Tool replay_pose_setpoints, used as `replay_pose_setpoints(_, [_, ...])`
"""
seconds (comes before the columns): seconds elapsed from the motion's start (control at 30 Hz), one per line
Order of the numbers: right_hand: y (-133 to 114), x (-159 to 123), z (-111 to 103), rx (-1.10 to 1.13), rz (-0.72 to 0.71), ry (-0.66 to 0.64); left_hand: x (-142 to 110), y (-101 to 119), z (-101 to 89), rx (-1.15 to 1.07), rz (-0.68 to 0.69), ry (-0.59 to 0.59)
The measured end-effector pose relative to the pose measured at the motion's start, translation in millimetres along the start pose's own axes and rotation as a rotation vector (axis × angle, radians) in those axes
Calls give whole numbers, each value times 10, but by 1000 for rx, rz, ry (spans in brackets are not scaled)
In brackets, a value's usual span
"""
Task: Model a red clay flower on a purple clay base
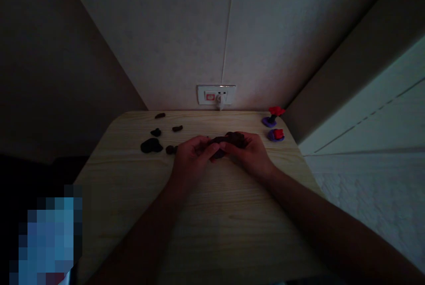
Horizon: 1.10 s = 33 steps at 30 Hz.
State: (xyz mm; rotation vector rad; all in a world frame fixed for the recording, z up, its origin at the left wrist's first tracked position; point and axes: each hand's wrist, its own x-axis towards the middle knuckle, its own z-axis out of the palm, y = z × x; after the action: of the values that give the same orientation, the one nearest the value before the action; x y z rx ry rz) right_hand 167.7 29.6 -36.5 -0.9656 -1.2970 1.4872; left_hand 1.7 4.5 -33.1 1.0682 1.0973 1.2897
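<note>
Both my hands are together over the middle of the wooden tabletop. A dark brown lump of what looks like modelling clay (228,138) is between them, with a purplish and reddish part low on it. My left hand (193,154) pinches its left end, thumb pointing right. From the right, my right hand (252,152) grips it, thumb pressed against the near side. The fingers hide much of its shape. Left of my hands lie a black clay piece (152,145), a smaller black piece (156,132) and a few brown bits (177,129).
At the right back of the tabletop (206,227) stand a red and purple clay piece (276,111) and a lower one (276,134). A wall socket (216,95) with a plug sits just above the back edge. A pixelated blue patch covers the lower left.
</note>
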Motion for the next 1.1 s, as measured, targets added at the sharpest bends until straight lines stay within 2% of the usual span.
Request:
replay_pose_setpoints(0.13, [-3,5,-3,15,-13,-21,-11,14,-33,14,12,18])
replay_pose_setpoints(0.43, [-39,-32,-22,-82,-57,-42,1,-11,-29,-25,-37,-78])
replay_pose_setpoints(0.7, [-7,-1,-39,-111,-77,-16,-1,-36,-18,4,17,-47])
replay_pose_setpoints(0.9, [-47,-28,-15,-93,-25,-70,-10,-36,-40,4,-1,-19])
replay_pose_setpoints(1.1, [-29,-17,-30,-137,-47,-37,-3,-47,-21,-19,-5,-39])
